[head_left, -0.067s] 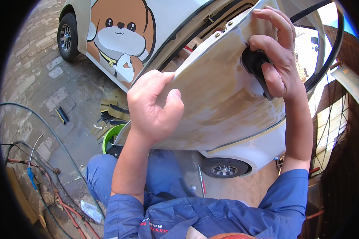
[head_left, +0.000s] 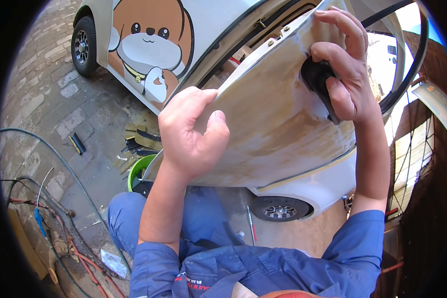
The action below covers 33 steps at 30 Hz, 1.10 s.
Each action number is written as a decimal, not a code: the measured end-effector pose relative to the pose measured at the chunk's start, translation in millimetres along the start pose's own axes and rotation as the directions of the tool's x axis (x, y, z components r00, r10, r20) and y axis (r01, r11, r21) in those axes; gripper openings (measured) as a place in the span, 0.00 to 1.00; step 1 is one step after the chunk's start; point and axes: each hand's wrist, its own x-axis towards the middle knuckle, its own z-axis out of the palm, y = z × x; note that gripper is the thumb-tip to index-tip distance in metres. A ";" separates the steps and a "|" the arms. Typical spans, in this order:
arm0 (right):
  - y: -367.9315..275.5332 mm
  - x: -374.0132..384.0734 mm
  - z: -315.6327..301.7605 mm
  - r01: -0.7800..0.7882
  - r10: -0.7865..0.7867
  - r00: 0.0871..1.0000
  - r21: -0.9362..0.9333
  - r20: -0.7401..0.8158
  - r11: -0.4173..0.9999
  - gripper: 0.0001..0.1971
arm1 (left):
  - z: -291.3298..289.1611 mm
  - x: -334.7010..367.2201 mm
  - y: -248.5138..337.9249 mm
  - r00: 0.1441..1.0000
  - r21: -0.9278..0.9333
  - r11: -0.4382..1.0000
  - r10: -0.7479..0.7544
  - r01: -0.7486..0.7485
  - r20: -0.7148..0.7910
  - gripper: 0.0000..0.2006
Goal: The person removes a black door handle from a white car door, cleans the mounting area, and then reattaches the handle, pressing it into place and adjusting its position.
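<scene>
In front of me stands an open car door [head_left: 278, 124], its outer skin patchy with tan, brown and whitish areas. My left hand [head_left: 196, 129] is closed over the door's left edge, thumb bent in front; the other fingers' tips are hidden behind it. High on the right, my right hand [head_left: 345, 74] grips a black sanding block [head_left: 319, 82] that rests on the door's surface. Thumb and forefinger hold the block, while the other fingers stretch toward the door's top edge. The block's working face is hidden.
Behind the door is a white car body [head_left: 218, 25] with a cartoon dog. A green bucket [head_left: 136, 171] stands below the left edge, beside scattered strips [head_left: 141, 139]. Hoses [head_left: 59, 159] cross the floor at left. A front wheel [head_left: 280, 208] shows below the door.
</scene>
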 end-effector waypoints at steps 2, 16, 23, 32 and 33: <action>2.9 1.2 1.7 0.004 -0.004 1.000 0.007 -0.002 1.000 0.22 | -0.1 0.6 0.3 1.000 -0.004 1.000 -0.001 0.001 -0.004 0.15; 3.2 -1.8 0.6 0.005 -0.005 1.000 0.011 -0.028 1.000 0.20 | -0.5 1.5 2.7 1.000 0.013 1.000 0.023 -0.023 0.001 0.14; 6.2 -10.3 11.8 -0.074 0.095 0.985 0.148 -0.141 0.986 0.22 | -0.6 1.2 3.1 1.000 0.035 0.999 0.017 -0.017 0.009 0.14; -5.4 -8.5 11.8 -0.078 0.138 0.969 0.279 -0.206 0.957 0.14 | -1.7 -0.8 1.3 0.999 0.028 0.999 -0.018 0.017 0.032 0.15; -13.5 -14.8 12.1 -0.125 0.264 0.910 0.397 -0.319 0.909 0.03 | -1.9 -0.9 1.3 0.999 0.027 1.000 -0.016 0.015 0.033 0.15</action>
